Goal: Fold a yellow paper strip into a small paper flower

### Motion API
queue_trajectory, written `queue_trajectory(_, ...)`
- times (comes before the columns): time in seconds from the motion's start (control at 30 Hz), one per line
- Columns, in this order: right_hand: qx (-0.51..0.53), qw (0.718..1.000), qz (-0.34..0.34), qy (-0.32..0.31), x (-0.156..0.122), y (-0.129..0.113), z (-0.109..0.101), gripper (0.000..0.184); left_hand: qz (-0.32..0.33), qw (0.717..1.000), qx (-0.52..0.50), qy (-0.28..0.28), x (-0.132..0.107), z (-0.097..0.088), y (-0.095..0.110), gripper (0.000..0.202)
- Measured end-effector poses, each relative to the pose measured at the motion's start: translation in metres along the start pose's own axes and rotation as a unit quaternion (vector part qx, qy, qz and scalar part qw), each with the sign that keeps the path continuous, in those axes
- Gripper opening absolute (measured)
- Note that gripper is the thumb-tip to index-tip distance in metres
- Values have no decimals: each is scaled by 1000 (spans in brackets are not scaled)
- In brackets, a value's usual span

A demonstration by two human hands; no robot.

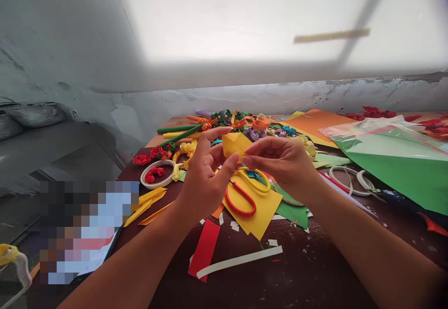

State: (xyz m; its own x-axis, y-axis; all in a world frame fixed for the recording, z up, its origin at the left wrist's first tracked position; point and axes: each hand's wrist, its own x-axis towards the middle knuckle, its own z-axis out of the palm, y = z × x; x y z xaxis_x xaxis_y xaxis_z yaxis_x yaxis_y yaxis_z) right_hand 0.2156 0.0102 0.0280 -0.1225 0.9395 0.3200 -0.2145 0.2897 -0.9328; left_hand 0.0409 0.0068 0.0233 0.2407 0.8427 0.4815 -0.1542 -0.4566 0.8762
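Both my hands are raised over a dark brown table (315, 271) and pinch a small folded piece of yellow paper (235, 144) between them. My left hand (205, 173) grips its lower left side with thumb and curled fingers. My right hand (280, 162) pinches its right edge with thumb and fingertips. Right beneath the hands lie scissors with red and yellow handles (245, 192) on a yellow paper sheet (261, 211). Behind the hands sits a heap of rolled paper flowers and green paper stems (241, 124).
A roll of tape (157, 174) with red paper flowers lies to the left. Green sheets under a clear plastic bag (392, 150) and orange paper (315, 120) cover the right. A red strip (205, 248), a white strip (241, 260) and scraps lie in front. A grey wall stands behind.
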Motion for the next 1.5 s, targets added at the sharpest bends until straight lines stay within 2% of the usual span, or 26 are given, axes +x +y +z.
queue_trajectory(0.13, 18, 1000, 16, 16, 1, 0, 1, 34, 10, 1000, 3, -3, -2, 0, -3, 37)
queue_trajectory(0.3, 27, 999, 19, 9, 0, 2, -1, 35, 31, 999, 13, -17, -2, 1, -3, 45)
queue_trajectory(0.43, 31, 999, 13, 7, 0, 1, -1, 32, 38, 999, 23, -4, -2, 2, -3, 39)
queue_trajectory(1.03, 19, 999, 22, 14, 1, 3, -2, 41, 35, 998, 43, -3, -2, 2, -8, 44)
queue_trajectory(1.17, -15, 1000, -2, 6, 1, 3, -9, 40, 25, 998, 49, 5, 0, -2, -9, 47)
queue_trajectory(1.3, -55, 998, -28, -9, -1, 3, -10, 40, 2, 1000, 16, -18, -1, -3, -8, 64)
queue_trajectory(1.37, -52, 997, -50, 7, -2, 5, -6, 38, -8, 1000, 2, -5, -1, -2, -6, 67)
queue_trajectory(1.43, -42, 996, -75, 38, -4, 6, -2, 34, -11, 1000, 2, 10, 0, 0, -4, 50)
queue_trajectory(1.5, -37, 995, -83, 45, -6, 8, 2, 31, -15, 1000, 15, 6, 2, 1, -3, 22)
